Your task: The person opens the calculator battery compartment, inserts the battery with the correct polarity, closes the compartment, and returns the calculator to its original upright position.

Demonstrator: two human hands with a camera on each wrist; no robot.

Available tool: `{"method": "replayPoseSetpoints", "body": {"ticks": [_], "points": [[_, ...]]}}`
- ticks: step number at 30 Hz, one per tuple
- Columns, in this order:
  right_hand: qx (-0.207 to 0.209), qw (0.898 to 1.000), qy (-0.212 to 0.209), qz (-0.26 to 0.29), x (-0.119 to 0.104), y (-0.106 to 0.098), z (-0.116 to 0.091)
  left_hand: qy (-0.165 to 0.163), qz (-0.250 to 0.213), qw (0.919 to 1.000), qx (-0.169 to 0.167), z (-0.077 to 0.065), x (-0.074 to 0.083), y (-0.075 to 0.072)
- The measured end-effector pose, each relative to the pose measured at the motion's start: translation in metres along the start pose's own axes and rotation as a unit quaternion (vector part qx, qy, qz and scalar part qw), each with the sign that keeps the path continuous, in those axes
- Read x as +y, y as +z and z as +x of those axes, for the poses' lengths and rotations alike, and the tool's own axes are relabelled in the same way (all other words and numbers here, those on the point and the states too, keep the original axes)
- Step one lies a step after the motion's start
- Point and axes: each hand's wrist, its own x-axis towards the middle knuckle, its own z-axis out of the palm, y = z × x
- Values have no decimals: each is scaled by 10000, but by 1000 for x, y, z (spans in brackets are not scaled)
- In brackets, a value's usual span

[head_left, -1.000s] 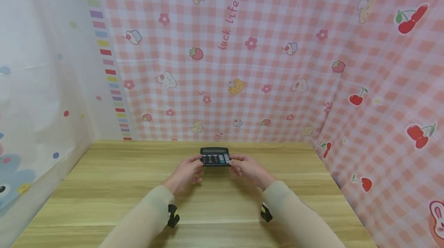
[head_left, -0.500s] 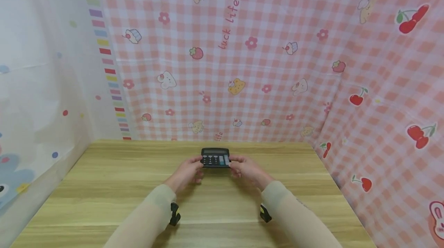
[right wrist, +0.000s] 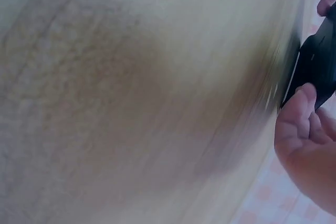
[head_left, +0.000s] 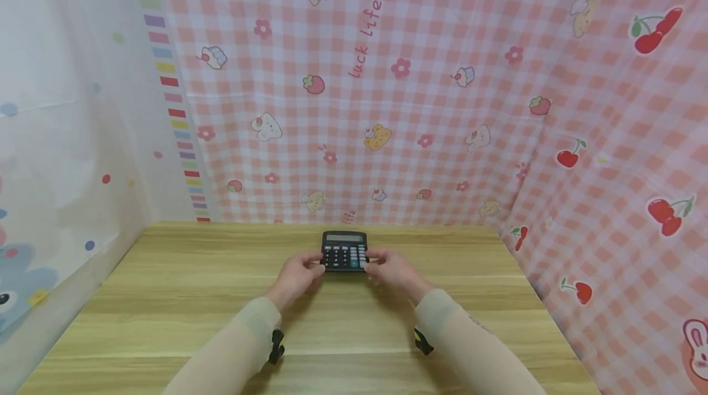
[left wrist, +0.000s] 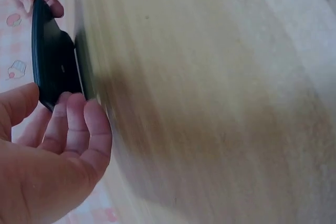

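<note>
A black calculator (head_left: pixel 344 251) with dark, white and teal keys is near the back middle of the table, its display at the far side. My left hand (head_left: pixel 298 275) grips its left edge, thumb at the near corner. On the opposite edge my right hand (head_left: pixel 389 269) holds it in the same way. In the left wrist view the calculator (left wrist: pixel 55 56) shows edge-on, with the left hand's (left wrist: pixel 58 156) fingertips under it. The right wrist view has the calculator's dark underside (right wrist: pixel 317 64) above the fingers of the right hand (right wrist: pixel 307 135).
A wood-grain table (head_left: pixel 343 333) lies under both arms. Behind it hangs a pink checked cloth (head_left: pixel 343 155), with another patterned stretch on the right (head_left: pixel 619 186). A white cloth (head_left: pixel 72 137) closes the left side. Each wrist wears a small black camera.
The calculator's face has tilted more towards the head camera, so its keys and display show more fully. Both hands keep hold of it and have turned slightly with it.
</note>
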Motion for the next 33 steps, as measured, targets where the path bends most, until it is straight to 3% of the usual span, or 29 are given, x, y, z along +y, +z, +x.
{"method": "replayPoseSetpoints", "body": {"ticks": [7, 14, 22, 27, 33], "points": [[290, 9988, 15, -399, -3, 6, -2, 134, 516, 9983, 238, -1, -3, 3], [503, 9964, -30, -678, -1, 11, -1, 374, 1194, 9909, 494, -2, -3, 5], [585, 9902, -47, -1264, -2, 14, -2, 397, 1602, 9855, 402, -7, 0, 8], [443, 9855, -256, -1617, -2, 16, -3, 473, 1917, 9800, 268, -9, 1, 8], [323, 9777, -539, -2002, -2, 18, -4, 431, 1999, 9788, 142, -11, -3, 9]]}}
